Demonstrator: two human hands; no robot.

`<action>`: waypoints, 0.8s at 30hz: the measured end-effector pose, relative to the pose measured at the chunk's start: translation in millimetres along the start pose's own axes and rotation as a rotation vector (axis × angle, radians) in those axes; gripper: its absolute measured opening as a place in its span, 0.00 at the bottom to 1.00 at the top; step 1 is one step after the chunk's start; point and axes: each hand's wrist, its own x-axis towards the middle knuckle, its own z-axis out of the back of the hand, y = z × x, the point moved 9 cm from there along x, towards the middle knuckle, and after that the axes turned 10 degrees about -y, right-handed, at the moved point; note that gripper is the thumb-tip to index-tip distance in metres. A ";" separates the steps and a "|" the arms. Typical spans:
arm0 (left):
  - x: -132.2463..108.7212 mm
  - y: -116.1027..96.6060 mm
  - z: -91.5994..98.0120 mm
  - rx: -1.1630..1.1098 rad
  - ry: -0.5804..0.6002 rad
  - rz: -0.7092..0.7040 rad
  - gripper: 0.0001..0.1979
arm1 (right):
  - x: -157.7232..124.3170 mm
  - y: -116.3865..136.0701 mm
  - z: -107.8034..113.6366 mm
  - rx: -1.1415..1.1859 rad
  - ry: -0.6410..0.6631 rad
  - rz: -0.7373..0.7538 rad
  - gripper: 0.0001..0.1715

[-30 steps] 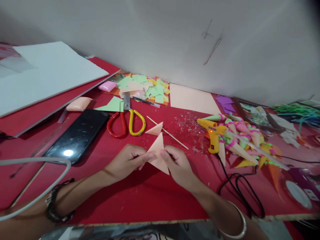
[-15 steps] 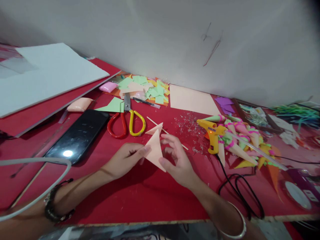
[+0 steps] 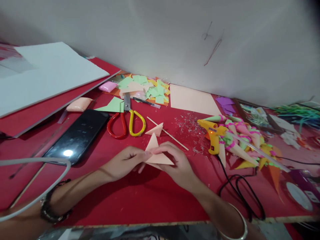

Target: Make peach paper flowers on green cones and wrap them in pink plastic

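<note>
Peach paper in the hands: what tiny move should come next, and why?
Maybe the right hand should gently press the peach paper along its bend: the lower part looks folded over, and the left hand pinches its left side.

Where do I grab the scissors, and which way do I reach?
Probably by the red handle and yellow handle, from the near side of the table: those loops lie toward you, while the blades point toward the wall.
</note>
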 end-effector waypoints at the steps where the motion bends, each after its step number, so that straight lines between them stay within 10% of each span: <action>1: -1.2 -2.2 -3.8 0.011 0.036 -0.022 0.22 | 0.4 -3.3 0.9 0.016 -0.014 -0.025 0.09; 17: -0.1 7.3 -17.6 0.132 0.057 0.016 0.20 | -6.3 -32.1 -1.0 0.067 -0.059 -0.285 0.07; 24: -6.4 5.5 -25.3 0.041 0.159 0.003 0.22 | -8.7 -39.9 -12.0 0.289 0.010 -0.414 0.20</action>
